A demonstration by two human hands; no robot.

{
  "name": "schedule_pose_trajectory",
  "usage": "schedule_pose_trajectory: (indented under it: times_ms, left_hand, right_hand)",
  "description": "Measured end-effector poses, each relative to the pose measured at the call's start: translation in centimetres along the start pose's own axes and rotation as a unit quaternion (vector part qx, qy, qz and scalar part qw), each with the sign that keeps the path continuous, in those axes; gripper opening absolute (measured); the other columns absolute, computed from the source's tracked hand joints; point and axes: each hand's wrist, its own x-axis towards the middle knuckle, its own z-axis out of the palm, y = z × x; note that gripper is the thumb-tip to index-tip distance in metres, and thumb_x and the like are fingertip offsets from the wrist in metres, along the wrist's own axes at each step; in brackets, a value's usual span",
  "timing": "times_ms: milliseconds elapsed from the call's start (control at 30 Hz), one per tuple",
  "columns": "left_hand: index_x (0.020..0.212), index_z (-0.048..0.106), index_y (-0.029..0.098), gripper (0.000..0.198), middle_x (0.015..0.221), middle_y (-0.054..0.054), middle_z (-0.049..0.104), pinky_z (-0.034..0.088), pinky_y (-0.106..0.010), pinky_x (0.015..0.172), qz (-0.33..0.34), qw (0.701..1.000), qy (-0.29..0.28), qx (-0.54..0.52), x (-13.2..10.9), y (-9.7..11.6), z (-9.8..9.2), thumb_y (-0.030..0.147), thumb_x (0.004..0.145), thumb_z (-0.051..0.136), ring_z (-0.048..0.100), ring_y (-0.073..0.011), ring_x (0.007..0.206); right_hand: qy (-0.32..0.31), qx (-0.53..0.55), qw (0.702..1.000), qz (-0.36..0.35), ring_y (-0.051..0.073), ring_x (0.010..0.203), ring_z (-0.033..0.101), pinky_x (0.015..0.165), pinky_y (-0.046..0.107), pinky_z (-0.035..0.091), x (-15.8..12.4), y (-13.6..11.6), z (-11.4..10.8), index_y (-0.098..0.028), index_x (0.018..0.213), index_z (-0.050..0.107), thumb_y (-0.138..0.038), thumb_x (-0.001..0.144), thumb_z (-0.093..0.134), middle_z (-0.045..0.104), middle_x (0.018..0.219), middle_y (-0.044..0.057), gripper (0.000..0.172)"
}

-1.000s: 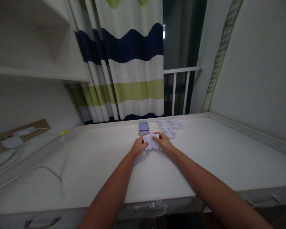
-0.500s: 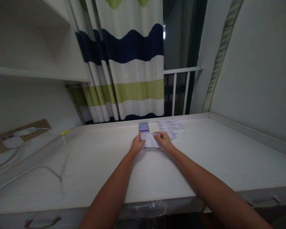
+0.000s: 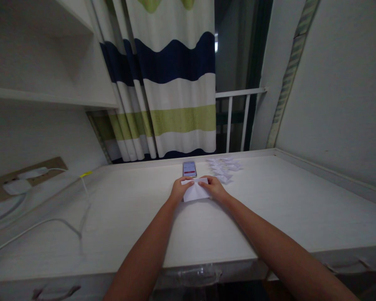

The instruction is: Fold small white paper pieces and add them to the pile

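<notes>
One white paper (image 3: 196, 193) is being held by two grips, the left hand (image 3: 178, 189) and the right hand (image 3: 215, 189). On one surface (image 3: 128, 217), one phone (image 3: 189, 169) is being carried, and also several folded paper pieces (image 3: 221, 172), whose exact number is being hidden by their overlapping. One curtain (image 3: 180, 117), one white railing (image 3: 241, 92) with two visible upright bars (image 3: 229, 124), two drawer handles (image 3: 72, 289) and one yellow tag (image 3: 85, 174) are also being shown.

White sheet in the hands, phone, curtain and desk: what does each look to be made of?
White sheet: likely paper, matte; it is thin and straight-edged.
Phone: probably a smooth glass front, judging by the flat, lit screen; frame material unclear.
Curtain: fabric, soft and matte, hanging in loose folds; fibre unclear.
Desk: perhaps laminate or painted wood, pale, with faint grain-like streaks.
</notes>
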Motion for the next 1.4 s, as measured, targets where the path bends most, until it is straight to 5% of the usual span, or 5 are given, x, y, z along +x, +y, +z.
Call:
schedule_pose_trajectory:
  times_ms: [400, 633, 1100, 1400]
  left_hand:
    - [0.063, 0.066, 0.014, 0.014, 0.068, -0.006, 0.065, 0.042, -0.028, 0.063, -0.011, 0.994, 0.046, 0.095, 0.1, 0.3, -0.1, 0.025, 0.054, 0.065, 0.058, -0.0199, 0.066]
    - [0.064, 0.066, 0.017, 0.009, 0.073, -0.006, 0.066, 0.041, -0.028, 0.073, 0.097, 0.967, 0.057, 0.23, -0.2, 0.6, -0.1, 0.022, 0.061, 0.059, 0.059, -0.019, 0.074]
    - [0.058, 0.064, 0.014, 0.012, 0.06, -0.004, 0.061, 0.039, -0.025, 0.056, 0.0, 0.998, 0.041, 0.043, 0.1, -0.3, 0.3, 0.024, 0.052, 0.065, 0.055, -0.0158, 0.059]
    - [0.058, 0.061, 0.01, 0.017, 0.05, -0.003, 0.058, 0.036, -0.023, 0.045, -0.1, 0.987, 0.044, -0.114, 0.1, -0.1, 0.1, 0.022, 0.046, 0.065, 0.051, -0.0125, 0.045]
  right_hand:
    - [-0.032, -0.05, 0.998, -0.007, 0.01, 0.05, 0.048, 0.045, 0.02, 0.035, 0.0, 0.2, -0.1, -0.012, 0.068, 0.06, -0.037, 0.058, 0.06, 0.058, 0.058, 0.0, 0.027]
    - [-0.019, -0.103, 0.994, -0.02, 0.012, 0.053, 0.05, 0.046, 0.021, 0.036, -0.2, -0.2, 0.0, -0.012, 0.066, 0.06, -0.038, 0.06, 0.057, 0.059, 0.059, 0.001, 0.027]
    - [-0.013, -0.079, 0.997, -0.021, 0.014, 0.054, 0.053, 0.048, 0.023, 0.039, 0.0, 0.4, -0.1, -0.011, 0.072, 0.062, -0.039, 0.06, 0.059, 0.063, 0.063, 0.003, 0.031]
    - [-0.014, -0.216, 0.964, -0.152, 0.02, 0.085, 0.059, 0.08, 0.034, 0.042, -0.8, -0.8, 0.2, -0.019, 0.093, 0.065, -0.017, 0.072, 0.043, 0.066, 0.094, 0.004, 0.031]
